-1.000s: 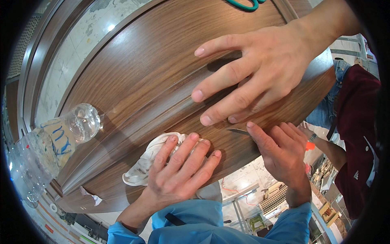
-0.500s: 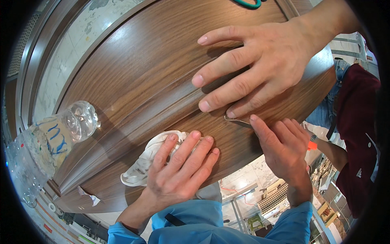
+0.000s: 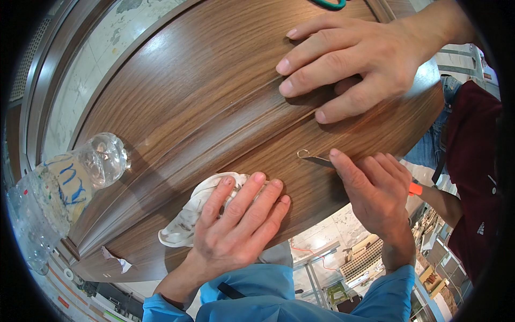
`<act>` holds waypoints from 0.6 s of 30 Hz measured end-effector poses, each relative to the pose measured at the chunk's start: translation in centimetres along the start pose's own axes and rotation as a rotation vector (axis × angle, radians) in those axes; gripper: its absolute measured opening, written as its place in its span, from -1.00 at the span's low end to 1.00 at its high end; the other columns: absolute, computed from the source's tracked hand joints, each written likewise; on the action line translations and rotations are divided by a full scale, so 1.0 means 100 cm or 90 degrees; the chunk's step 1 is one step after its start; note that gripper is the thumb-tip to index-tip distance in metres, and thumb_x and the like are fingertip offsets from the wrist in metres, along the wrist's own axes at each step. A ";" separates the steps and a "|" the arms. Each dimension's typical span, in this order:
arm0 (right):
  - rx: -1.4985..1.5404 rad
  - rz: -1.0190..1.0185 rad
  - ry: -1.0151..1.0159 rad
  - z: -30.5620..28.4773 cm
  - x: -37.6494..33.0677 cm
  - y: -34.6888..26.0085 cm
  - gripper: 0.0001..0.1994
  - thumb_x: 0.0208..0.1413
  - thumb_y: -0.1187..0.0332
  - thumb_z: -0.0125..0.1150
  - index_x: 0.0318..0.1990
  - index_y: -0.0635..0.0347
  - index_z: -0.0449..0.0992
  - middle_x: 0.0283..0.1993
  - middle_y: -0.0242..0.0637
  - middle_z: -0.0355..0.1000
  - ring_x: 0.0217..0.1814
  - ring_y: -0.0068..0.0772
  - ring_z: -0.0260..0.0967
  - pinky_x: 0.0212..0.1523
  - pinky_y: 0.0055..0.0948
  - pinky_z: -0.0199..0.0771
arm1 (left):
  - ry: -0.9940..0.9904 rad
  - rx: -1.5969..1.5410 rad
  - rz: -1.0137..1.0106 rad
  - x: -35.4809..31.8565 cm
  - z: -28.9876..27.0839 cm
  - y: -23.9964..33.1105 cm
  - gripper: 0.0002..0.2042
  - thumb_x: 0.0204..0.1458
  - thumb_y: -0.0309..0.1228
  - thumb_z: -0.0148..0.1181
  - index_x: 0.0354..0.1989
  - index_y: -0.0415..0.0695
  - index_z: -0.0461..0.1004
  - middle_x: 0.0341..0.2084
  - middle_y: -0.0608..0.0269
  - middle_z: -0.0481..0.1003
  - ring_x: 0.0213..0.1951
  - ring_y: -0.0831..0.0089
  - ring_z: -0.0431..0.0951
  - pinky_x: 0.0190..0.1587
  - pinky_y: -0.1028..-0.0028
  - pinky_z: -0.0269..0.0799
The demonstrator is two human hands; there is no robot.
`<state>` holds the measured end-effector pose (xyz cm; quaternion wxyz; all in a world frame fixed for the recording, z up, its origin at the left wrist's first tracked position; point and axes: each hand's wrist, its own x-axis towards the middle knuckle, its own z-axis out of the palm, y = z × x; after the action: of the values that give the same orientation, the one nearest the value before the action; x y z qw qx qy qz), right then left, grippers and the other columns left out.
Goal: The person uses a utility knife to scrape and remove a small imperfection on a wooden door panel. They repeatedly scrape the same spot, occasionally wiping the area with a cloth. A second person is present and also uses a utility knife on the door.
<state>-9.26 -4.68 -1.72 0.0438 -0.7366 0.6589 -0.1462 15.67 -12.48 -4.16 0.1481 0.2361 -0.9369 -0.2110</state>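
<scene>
My left hand lies flat, fingers stretched, on a crumpled white cloth near the close edge of the brown wood-grain panel. In my right hand is a knife, my index finger laid along its thin blade. An orange end shows behind that hand; most of the handle is hidden. At the blade's tip, a small pale curl stands on the panel surface. A co-worker's hand is spread over the panel, beyond my right hand.
To the left, a clear plastic bottle with a marked label lies on its side. A torn paper scrap is at the near left. Green tool handles show at the far edge. The co-worker's maroon sleeve is at the right.
The co-worker's hand has shifted away to the far right, uncovering the knife's tip and the curl. My left hand stays put on the cloth; my right hand has barely moved.
</scene>
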 end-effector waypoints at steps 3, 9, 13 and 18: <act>-0.001 0.002 -0.003 0.000 0.001 -0.002 -0.49 -0.15 0.45 0.39 0.09 0.07 0.65 -0.54 -0.50 0.20 -0.53 -0.48 0.22 -0.52 -0.42 0.21 | 0.002 0.001 0.004 -0.002 0.000 -0.001 -0.78 -0.06 -0.44 0.36 -0.19 0.01 0.73 -0.03 0.20 0.65 0.15 0.21 0.57 0.36 0.06 0.25; -0.012 0.000 -0.026 -0.001 0.003 -0.008 -0.51 -0.14 0.49 0.39 0.07 0.10 0.65 -0.54 -0.48 0.23 -0.54 -0.45 0.22 -0.53 -0.40 0.21 | 0.007 0.007 0.014 -0.008 -0.001 -0.003 -0.77 -0.06 -0.43 0.36 -0.18 0.01 0.73 -0.03 0.21 0.65 0.15 0.21 0.57 0.37 0.07 0.24; 0.015 0.009 -0.033 -0.003 0.003 -0.005 -0.55 -0.10 0.58 0.42 0.04 0.15 0.65 -0.55 -0.43 0.30 -0.57 -0.40 0.24 -0.54 -0.36 0.20 | 0.003 0.010 0.015 -0.006 -0.001 -0.002 -0.75 -0.05 -0.44 0.36 -0.16 0.02 0.73 -0.02 0.22 0.65 0.16 0.21 0.56 0.38 0.07 0.23; -0.008 -0.013 -0.023 -0.003 0.004 0.003 -0.48 -0.16 0.43 0.37 0.10 0.09 0.65 -0.54 -0.50 0.20 -0.53 -0.48 0.22 -0.52 -0.43 0.23 | 0.004 0.009 0.014 0.000 0.001 -0.001 -0.75 -0.05 -0.44 0.36 -0.15 0.02 0.72 -0.02 0.22 0.65 0.16 0.21 0.56 0.38 0.07 0.23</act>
<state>-9.59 -5.09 -1.47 0.0498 -0.7461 0.6513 -0.1292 15.71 -12.50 -4.25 0.1516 0.2279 -0.9404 -0.2019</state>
